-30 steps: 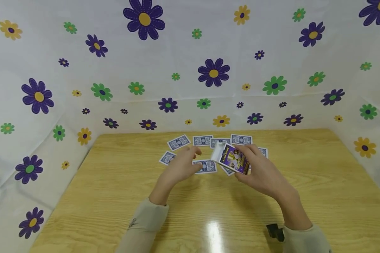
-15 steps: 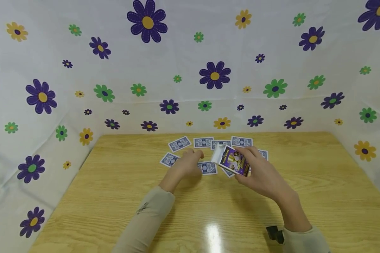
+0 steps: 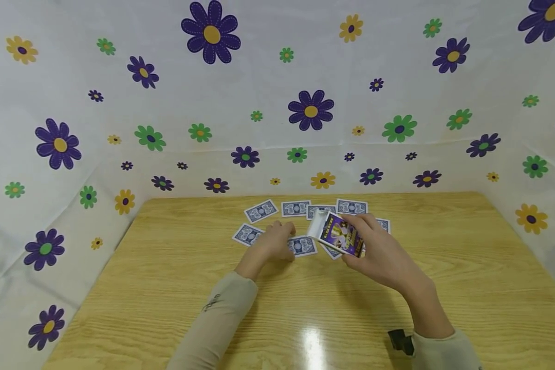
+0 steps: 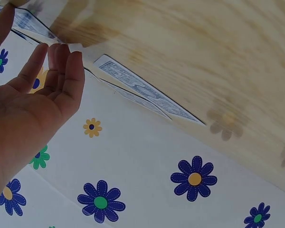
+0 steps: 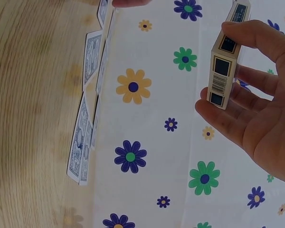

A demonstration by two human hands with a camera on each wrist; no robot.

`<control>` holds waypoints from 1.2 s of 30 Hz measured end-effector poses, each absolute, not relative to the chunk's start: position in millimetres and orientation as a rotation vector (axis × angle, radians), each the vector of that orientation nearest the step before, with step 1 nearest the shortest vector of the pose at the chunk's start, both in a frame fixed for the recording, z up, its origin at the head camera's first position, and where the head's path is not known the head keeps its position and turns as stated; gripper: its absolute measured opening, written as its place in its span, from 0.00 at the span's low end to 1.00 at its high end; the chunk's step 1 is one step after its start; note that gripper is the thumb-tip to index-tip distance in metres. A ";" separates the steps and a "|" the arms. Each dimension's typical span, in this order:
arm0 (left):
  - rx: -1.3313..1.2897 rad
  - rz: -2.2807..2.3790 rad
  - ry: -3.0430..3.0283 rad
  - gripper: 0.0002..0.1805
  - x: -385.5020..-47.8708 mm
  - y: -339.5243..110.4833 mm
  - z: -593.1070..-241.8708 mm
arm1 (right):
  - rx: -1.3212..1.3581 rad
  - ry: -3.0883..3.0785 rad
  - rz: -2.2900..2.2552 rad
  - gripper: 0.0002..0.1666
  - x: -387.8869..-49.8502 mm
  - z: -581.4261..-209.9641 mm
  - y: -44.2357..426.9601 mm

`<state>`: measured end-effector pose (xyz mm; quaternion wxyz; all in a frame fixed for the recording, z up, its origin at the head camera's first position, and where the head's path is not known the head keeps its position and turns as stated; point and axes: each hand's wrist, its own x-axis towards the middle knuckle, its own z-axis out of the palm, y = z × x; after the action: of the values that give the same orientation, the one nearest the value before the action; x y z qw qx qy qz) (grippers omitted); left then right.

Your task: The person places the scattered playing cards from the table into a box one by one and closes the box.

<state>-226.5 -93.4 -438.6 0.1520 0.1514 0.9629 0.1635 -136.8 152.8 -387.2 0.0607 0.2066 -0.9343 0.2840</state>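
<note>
My right hand [image 3: 381,254] grips an open playing-card box [image 3: 339,234] by its sides, thumb on the near side and fingers on the far side. The box has a purple front and tilts with its white open end to the left. In the right wrist view, its barcoded edge [image 5: 220,80] faces the camera. My left hand [image 3: 270,242] reaches low over a face-down blue playing card [image 3: 303,246] in the near row, covering its left end. Its thumb is near the card's near edge, its loosely bent fingers by the far edge. Whether they touch the card is unclear.
More face-down cards lie about: one left of my left hand [image 3: 247,234], and a far row with a tilted card [image 3: 261,210] and a level card [image 3: 296,208]. Flowered cloth [image 3: 259,82] rises behind the wooden table [image 3: 305,308]. A black object [image 3: 401,341] is beside my right sleeve.
My left hand has moved a little right and down onto the left end of the near card. My right hand and the box stay nearly in place.
</note>
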 end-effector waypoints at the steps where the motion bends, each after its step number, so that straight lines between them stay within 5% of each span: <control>1: 0.434 0.479 2.756 0.33 -226.8 -93.5 -438.8 | 0.624 -2.828 0.860 0.45 -136.5 -387.0 153.0; 18: 0.364 0.535 2.718 0.26 -230.1 -95.2 -438.9 | 0.638 -2.815 0.846 0.45 -137.1 -387.5 153.4; 36: 0.377 0.608 2.755 0.31 -226.1 -97.9 -440.4 | 0.632 -2.803 0.852 0.46 -136.1 -385.8 155.2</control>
<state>-226.1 -97.9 -440.4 0.1469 0.1309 0.9574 0.2113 -136.1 155.2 -385.8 0.0723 0.2105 -0.9328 0.2835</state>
